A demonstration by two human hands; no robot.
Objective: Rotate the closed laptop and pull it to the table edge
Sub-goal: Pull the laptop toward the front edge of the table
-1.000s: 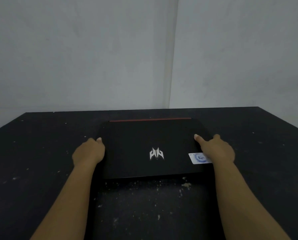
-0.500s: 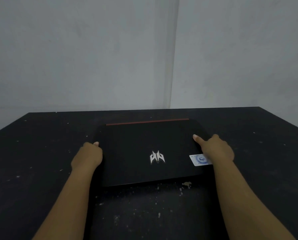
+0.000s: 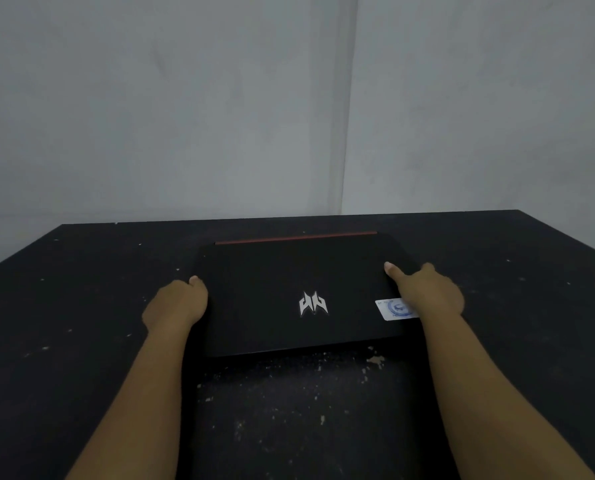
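- A closed black laptop lies flat on a dark table, around the middle of the tabletop, with bare table between its near edge and the bottom of the frame.
- The laptop sits slightly askew: its near edge slopes, lower on the person's left and higher on the right, and a thin red strip runs along its far edge, on the wall side.
- A silver emblem marks the centre of the lid; a white sticker with a blue round stamp sits near the lid's right edge, partly covered by the right hand.
- The left hand is pressed against the laptop's left side, fingers curled around that edge; only the thumb tip shows, at the edge of the lid, and the other fingers are hidden, so how far they close under the edge cannot be told.
- The right hand grips the laptop's right side, its thumb stretched out flat on the lid and pointing toward the far left, the remaining fingers wrapped over the edge out of sight.
- Both bare forearms reach in from the bottom of the frame, one on either side of the laptop.
- Pale specks and chips are scattered over the table, thickest just in front of the laptop's near edge.
- A plain grey wall stands behind the table, with a vertical corner line right of centre.
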